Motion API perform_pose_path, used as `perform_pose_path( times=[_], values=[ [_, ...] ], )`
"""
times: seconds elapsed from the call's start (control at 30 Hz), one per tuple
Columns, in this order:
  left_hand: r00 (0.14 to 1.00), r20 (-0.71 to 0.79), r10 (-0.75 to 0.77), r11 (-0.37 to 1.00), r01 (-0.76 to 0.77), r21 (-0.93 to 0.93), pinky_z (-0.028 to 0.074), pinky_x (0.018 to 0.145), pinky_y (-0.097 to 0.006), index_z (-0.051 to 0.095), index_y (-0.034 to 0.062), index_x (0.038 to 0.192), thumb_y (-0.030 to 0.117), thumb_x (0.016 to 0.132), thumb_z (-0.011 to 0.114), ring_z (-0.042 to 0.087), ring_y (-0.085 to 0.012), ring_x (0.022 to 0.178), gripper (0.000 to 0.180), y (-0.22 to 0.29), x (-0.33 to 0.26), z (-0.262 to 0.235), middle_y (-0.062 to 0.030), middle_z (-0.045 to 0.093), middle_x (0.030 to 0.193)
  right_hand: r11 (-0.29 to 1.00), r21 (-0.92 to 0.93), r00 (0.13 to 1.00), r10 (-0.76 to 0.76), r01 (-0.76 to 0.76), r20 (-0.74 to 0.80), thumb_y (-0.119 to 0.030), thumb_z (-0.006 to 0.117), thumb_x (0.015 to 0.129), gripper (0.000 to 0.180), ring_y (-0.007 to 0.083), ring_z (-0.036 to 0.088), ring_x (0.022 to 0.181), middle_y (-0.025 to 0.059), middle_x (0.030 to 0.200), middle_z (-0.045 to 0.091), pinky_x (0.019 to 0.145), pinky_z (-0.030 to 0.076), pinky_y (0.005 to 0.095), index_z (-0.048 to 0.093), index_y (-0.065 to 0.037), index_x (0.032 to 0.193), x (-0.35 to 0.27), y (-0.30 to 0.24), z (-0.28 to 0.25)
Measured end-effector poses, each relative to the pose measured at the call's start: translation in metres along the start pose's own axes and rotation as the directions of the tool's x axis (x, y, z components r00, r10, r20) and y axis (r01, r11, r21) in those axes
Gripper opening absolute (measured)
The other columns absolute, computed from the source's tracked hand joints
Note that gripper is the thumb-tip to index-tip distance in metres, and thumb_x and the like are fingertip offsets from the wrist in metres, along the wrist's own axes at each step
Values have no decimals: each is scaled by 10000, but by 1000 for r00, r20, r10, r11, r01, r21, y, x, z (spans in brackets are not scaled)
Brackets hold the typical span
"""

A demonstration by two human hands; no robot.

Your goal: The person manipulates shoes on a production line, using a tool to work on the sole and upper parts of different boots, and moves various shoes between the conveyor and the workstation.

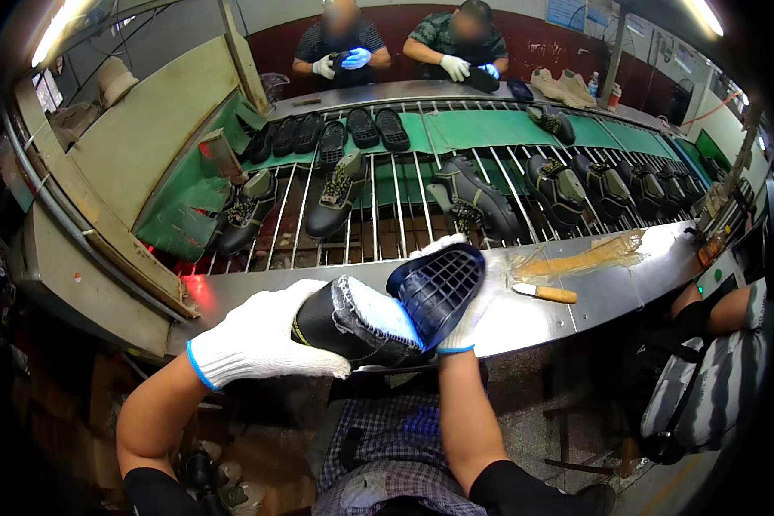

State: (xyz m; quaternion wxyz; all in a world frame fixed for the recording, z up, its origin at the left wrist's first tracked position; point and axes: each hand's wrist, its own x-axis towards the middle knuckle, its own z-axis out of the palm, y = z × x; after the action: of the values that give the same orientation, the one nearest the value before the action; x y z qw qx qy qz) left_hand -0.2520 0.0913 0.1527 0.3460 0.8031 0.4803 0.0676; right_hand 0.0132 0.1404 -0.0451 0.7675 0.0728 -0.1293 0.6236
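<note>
1. The left hand [262, 340], in a white knitted cotton glove with a blue cuff, wraps around the heel end of a black leather shoe upper [348, 322]. Its fingers curl tight about the rounded back. The upper is held in the air just in front of the near edge of the counter [576, 301], a long sheet of dull, scratched steel.

2. The upper's bottom shows pale, felt-like lining with a frayed, stitched rim. In my judgement this soft edge could crease or fold under if the sole is pushed on crooked.

3. The right hand [469, 314], gloved alike, pinches a dark blue moulded rubber sole [439, 288] by its edge, thumb hidden behind it. The sole stands tilted, its grid-ribbed inner face towards the camera, touching the toe end of the upper. Held only at the rim, the flexible sole could slip or twist out of line, as I judge it.

4. To the right, on the counter, lies a wooden-handled knife [546, 293] beside a crumpled clear plastic sheet [580, 256] over a yellowish smear. The blade sits near the right hand's elbow room; a careless sweep might knock it off the near edge.

5. Beyond the far edge, finished black laced shoes [477, 206] ride on a slatted metal conveyor [387, 215].
</note>
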Motion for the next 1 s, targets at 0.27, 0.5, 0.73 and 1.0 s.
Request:
perform_pose_path(
  times=[0.27, 0.5, 0.73, 1.0],
  values=[
    [995, -85, 41, 998, -37, 54, 570, 1044, -455, 505, 44, 1526, 617, 716, 950, 731, -408, 1185, 1088, -20, -18, 12, -237, 741, 1281, 988, 85, 988, 134, -128, -73, -540, 543, 1020, 549, 330, 642, 1122, 152, 1173, 666, 1072, 518, 522, 649, -30, 1195, 6, 17, 9],
    [994, -102, 40, 984, -21, 177, 602, 943, -489, 540, 68, 1456, 718, 767, 855, 757, -441, 1065, 999, 4, -18, 17, -235, 762, 1181, 990, -136, 969, 68, -36, 236, -557, 749, 962, 517, 318, 577, 1237, 118, 1224, 613, 1145, 467, 513, 595, -156, 1248, -19, 22, 80],
    [994, 71, -86, 957, 63, 283, 607, 906, -496, 598, 58, 1334, 792, 789, 776, 767, -439, 1002, 931, 45, 1, 0, -227, 768, 1082, 493, -870, 886, 387, 34, 254, -369, 851, 812, 569, 312, 574, 1277, 194, 1320, 597, 1138, 441, 465, 608, -48, 1214, -14, -7, 122],
    [1000, 24, 19, 963, -25, 269, 616, 812, -498, 626, 38, 1144, 806, 794, 749, 770, -423, 899, 852, 47, 12, 4, -194, 773, 994, 496, -854, 926, 224, 159, 303, -354, 787, 874, 477, 341, 603, 1273, 232, 1329, 593, 1164, 450, 491, 591, -21, 1154, -19, -11, 118]
  ],
)
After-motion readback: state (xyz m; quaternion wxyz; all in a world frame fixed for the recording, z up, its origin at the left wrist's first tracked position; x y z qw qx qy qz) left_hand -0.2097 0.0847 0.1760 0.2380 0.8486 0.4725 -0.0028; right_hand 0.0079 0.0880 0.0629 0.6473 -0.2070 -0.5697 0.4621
